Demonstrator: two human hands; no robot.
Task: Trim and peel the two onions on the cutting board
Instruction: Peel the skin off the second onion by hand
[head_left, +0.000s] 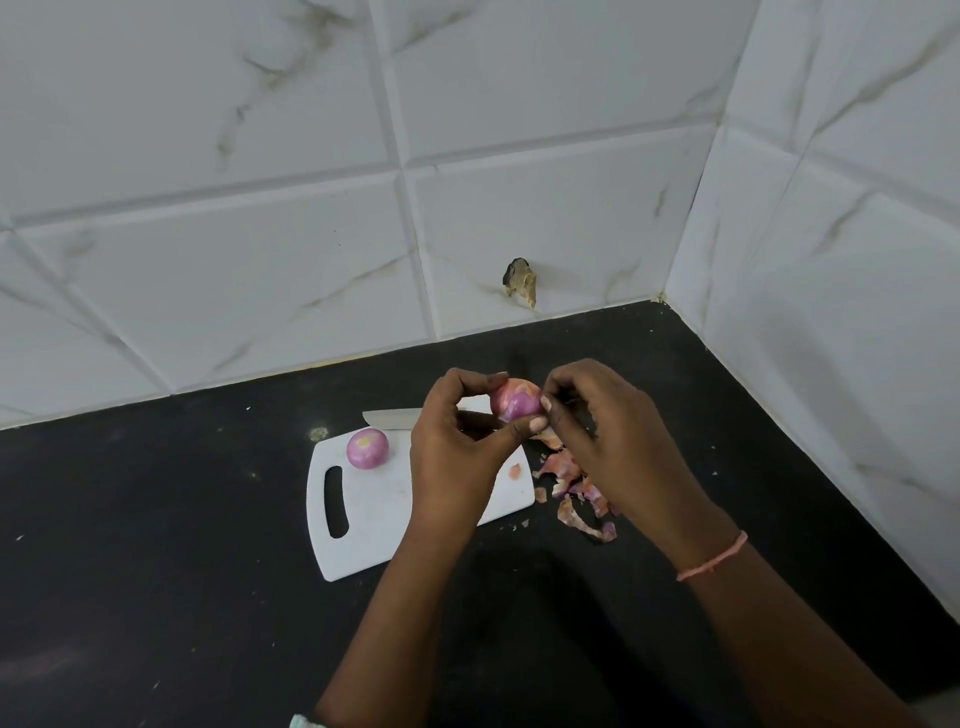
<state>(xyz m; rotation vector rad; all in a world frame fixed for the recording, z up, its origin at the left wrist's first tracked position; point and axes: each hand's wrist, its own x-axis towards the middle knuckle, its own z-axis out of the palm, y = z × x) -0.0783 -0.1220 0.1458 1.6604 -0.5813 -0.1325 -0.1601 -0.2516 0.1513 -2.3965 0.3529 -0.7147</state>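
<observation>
1. One onion (367, 449) sits on the white cutting board (371, 525), near its far left corner; it looks smooth and purple with a cut top, so I judge it trimmed and peeled
2. The second onion (515, 399) is held up above the far edge of the board, and pale papery patches on it suggest some skin is left to strip
3. Loose skins (571, 486) lie on the dark worktop (156, 545) just beside the board's right edge, with one scrap on the board itself, so peeling seems well along and the task past its midpoint
4. The left hand (457, 441) cradles the held onion from the left, fingers curled over its top and thumb pressed beneath it
5. The right hand (597, 431) meets the onion's right side, fingertips pinched at the skin there as if to pull a strip; how much it grips I cannot tell
6. A knife (392, 418) lies at the far edge of the board, apart from both hands, its handle hidden behind the left hand
</observation>
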